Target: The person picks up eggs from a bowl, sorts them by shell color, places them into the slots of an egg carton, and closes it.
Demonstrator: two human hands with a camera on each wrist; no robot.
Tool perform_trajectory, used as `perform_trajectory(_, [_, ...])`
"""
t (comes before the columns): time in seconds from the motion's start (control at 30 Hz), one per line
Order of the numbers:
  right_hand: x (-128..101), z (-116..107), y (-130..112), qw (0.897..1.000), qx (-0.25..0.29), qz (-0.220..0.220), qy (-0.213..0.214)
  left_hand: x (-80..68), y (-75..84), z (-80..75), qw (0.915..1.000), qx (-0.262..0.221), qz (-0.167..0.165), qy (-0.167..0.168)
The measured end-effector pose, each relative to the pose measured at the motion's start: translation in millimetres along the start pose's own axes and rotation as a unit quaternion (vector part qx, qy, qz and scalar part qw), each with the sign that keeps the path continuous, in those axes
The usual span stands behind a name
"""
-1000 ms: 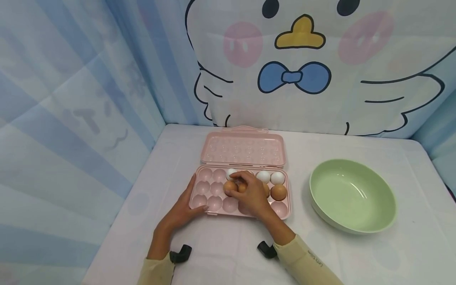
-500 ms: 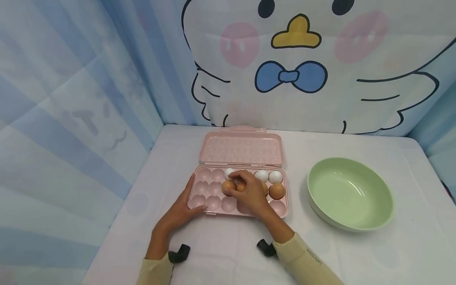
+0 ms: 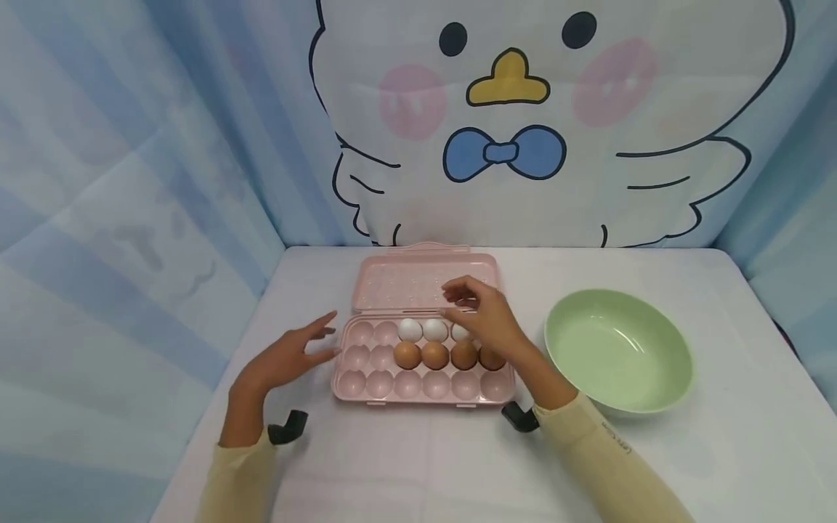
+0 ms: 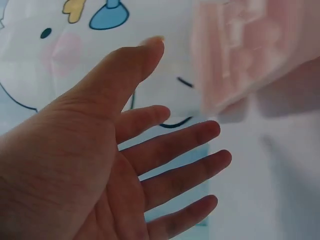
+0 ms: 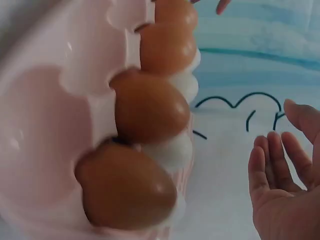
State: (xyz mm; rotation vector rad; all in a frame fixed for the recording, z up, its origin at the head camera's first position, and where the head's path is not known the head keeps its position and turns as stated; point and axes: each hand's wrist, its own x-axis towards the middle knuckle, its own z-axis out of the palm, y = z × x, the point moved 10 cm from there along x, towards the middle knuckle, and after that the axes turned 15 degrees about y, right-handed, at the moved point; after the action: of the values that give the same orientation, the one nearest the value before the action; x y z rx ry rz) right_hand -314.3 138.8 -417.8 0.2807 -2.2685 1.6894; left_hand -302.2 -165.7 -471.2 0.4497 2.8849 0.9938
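A pink plastic egg box (image 3: pixel 425 397) lies on the table with its lid (image 3: pixel 399 283) folded back. Several brown eggs (image 3: pixel 434 355) fill part of the middle row, and white eggs (image 3: pixel 410 330) sit in the row behind, some covered by my right hand. The hollows of the front row hold nothing. My right hand (image 3: pixel 489 316) hovers over the box's right side, fingers loosely bent around nothing; the right wrist view shows it apart from the brown eggs (image 5: pixel 152 107). Off the box's left edge, my left hand (image 3: pixel 281 359) is spread and holds nothing, as the left wrist view confirms.
A green bowl (image 3: pixel 617 356) stands to the right of the egg box, near my right forearm. Behind the white table (image 3: pixel 392 465) hangs a cloth printed with a cartoon bird (image 3: pixel 503 211). A blue-striped curtain (image 3: pixel 131 254) runs along the left side.
My right hand has let go of the eggs and lifted back and to the right. My left hand has released the box's left side and moved left. The camera view has shifted somewhat.
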Motion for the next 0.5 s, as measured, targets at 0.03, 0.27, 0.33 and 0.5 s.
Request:
perform_trajectory(0.03, [7.9,-6.7,-0.6,1.000,-0.011,0.003,0.002,6.4,3.4,-9.7,0.9999,0.006,0.009,0.002])
perform_trajectory(0.27, [55.0,-38.7,23.5,0.991,-0.117,0.066,0.002,64.6,20.0,-38.1,0.9972,-0.007,0.074,0.004])
perform_trajectory(0.33, [61.8,-41.8,39.2,0.983,-0.147,0.108,-0.019,83.7,15.2,-31.0,0.9976,-0.026,0.064,-0.006])
perform_trajectory(0.5, [57.4,-42.1,86.1,0.948,-0.160,0.265,-0.074,121.0,-16.4,7.0,0.9951,-0.078,-0.038,-0.047])
